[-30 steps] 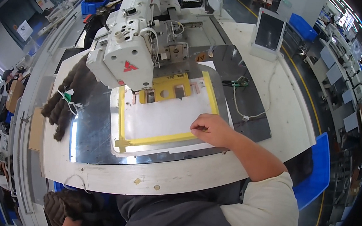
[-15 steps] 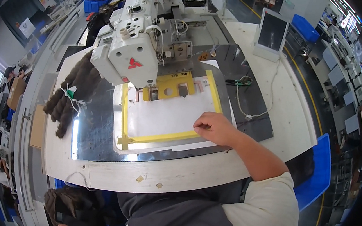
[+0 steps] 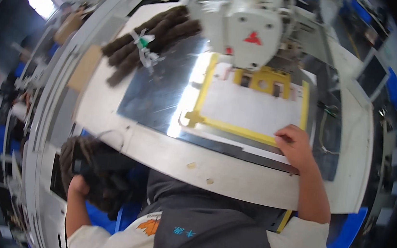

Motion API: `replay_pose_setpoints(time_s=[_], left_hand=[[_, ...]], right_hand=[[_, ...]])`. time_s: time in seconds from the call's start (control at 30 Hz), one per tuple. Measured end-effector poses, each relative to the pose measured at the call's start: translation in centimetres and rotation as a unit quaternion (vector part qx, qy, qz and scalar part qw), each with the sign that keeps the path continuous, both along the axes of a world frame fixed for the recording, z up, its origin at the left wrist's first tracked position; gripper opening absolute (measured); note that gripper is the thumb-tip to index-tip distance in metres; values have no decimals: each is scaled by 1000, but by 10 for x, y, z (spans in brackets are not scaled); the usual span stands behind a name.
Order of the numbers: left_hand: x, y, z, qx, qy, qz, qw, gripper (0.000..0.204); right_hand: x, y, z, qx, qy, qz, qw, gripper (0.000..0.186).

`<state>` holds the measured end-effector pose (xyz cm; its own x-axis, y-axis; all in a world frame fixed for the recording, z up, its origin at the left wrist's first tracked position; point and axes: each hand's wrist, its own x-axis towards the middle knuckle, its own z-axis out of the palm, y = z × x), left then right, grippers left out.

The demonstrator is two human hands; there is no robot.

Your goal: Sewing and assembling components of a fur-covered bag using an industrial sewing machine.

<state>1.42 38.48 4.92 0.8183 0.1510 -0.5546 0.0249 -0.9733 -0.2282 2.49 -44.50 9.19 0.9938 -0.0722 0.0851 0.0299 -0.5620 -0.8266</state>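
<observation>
My right hand [image 3: 294, 144] rests at the lower right corner of a white sheet [image 3: 249, 105] framed with yellow tape [image 3: 241, 129]. Its fingers are curled, and whatever they may hold is hidden. A yellow plate [image 3: 263, 80] with cut-out openings lies at the sheet's far edge, under the head of a white sewing machine [image 3: 253, 25]. Low on the left, my left hand [image 3: 79, 185] reaches to a pile of dark brown and black fabric pieces [image 3: 106, 177]. Its fingers are lost against the dark pile, so their grip does not show.
Brown fabric rolls [image 3: 145, 36] tied with white strips lie left of the machine. A blue bin [image 3: 347, 241] stands low on the right, beside the pale table edge [image 3: 255, 184]. Farther right are a small screen [image 3: 369, 74] and a cable.
The view has swung left, bringing my left arm and the dark fabric pile further into sight. My right hand stays by the same corner of the taped sheet.
</observation>
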Motion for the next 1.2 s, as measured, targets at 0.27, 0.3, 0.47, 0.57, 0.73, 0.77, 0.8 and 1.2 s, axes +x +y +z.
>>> replay_pose_setpoints(time_s=[0.27,0.3,0.47,0.57,0.73,0.77,0.8,1.2], left_hand=[[-14,3,6,-458,-75,56,884,43],[-9,-11,27,-317,-85,-45,943,44],[23,-113,86,-386,-184,355,831,32],[32,-139,104,-239,-181,198,933,30],[21,-154,113,-204,-178,120,955,31],[17,-157,113,-203,-170,113,958,29],[14,-158,114,-208,-164,102,959,28],[-32,-57,101,-578,-202,223,759,34]], right_hand=[[6,12,5,-10,48,-6,999,7],[9,19,11,-13,52,-3,999,8],[35,96,44,2,123,152,981,16],[67,179,47,22,111,349,930,29],[107,371,14,102,236,431,865,75],[107,405,7,120,232,432,863,81],[108,437,0,125,242,420,866,86],[89,513,-63,72,176,367,911,42]])
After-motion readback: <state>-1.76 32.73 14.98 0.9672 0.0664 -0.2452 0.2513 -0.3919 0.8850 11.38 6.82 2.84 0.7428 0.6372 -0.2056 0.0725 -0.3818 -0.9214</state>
